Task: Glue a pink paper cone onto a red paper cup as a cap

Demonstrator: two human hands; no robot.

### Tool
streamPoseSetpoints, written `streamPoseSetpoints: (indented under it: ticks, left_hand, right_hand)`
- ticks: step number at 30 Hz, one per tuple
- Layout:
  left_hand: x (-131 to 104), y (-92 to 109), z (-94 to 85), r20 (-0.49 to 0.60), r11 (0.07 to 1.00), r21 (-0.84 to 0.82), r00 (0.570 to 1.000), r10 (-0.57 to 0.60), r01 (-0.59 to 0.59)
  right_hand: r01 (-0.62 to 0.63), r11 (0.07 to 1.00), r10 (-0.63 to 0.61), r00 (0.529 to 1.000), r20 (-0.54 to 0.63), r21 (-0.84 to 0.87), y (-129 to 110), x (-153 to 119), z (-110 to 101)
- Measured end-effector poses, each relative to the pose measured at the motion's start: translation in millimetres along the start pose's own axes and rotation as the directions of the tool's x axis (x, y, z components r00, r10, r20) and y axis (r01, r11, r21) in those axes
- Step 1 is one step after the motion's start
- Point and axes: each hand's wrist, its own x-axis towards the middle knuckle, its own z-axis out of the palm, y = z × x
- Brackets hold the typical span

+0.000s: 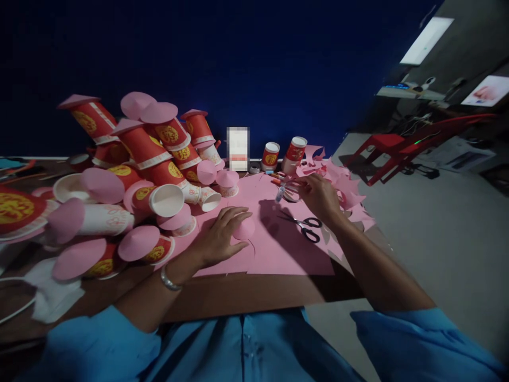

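Pink paper sheets (278, 254) cover the middle of the table. My left hand (220, 233) is over them with its fingers apart, beside a small pink paper cone (244, 227) that its fingertips partly overlap. At the right, my right hand (318, 196) has its fingers bent together near the pink scraps; whether something small is between them is hidden. A small glue bottle (280, 194) lies just left of that hand. Below it, black-handled scissors (304, 224) rest on the pink sheets with blades parted.
Red and white paper cups (145, 146) with pink cone tops are piled at the left. Two red cups (271, 156) stand at the back, near a phone (238, 148). Pink scraps (348, 185) lie at the right; a red chair (382, 148) is beyond.
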Motion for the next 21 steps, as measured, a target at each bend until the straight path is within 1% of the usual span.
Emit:
streamPoseSetpoints:
  ticks: [2, 4, 5, 10, 14, 17, 19, 21]
  left_hand:
    - [0, -1, 1.9, -0.004, 0.999, 0.033, 1.0, 0.027, -0.027]
    - [0, -4, 4.0, -0.018, 0.996, 0.077, 0.999, 0.042, -0.04]
    - [0, -5, 4.9, -0.028, 0.994, 0.1, 0.998, 0.048, -0.044]
    - [1, -4, 5.0, -0.091, 0.988, 0.147, 0.994, 0.066, -0.052]
    - [0, 5, -0.2, -0.072, 0.985, 0.143, 0.992, 0.104, -0.093]
    - [3, 13, -4.9, -0.059, 0.973, 0.188, 0.987, 0.148, -0.135]
    - [11, 20, -8.0, -0.051, 0.957, 0.244, 0.984, 0.173, -0.156]
    - [27, 28, -10.4, -0.005, 0.937, 0.297, 0.981, 0.196, -0.186]
  right_hand:
    - [0.002, 1.0, -0.002, 1.0, 0.015, 0.015, 2, 14, -2]
    - [0.026, 1.0, -0.026, 0.998, 0.064, -0.013, -1, 29, -2]
    - [0.053, 0.998, -0.048, 0.994, 0.097, -0.046, -4, 37, -2]
    - [0.101, 0.989, -0.086, 0.987, 0.136, -0.109, -31, 79, 10]
    - [0.14, 0.975, -0.109, 0.977, 0.182, -0.17, -47, 110, 21]
    - [0.176, 0.961, -0.127, 0.966, 0.226, -0.212, -54, 130, 26]
    - [0.185, 0.953, -0.122, 0.959, 0.255, -0.24, -56, 141, 28]
    - [0.182, 0.947, -0.104, 0.953, 0.283, -0.266, -56, 151, 31]
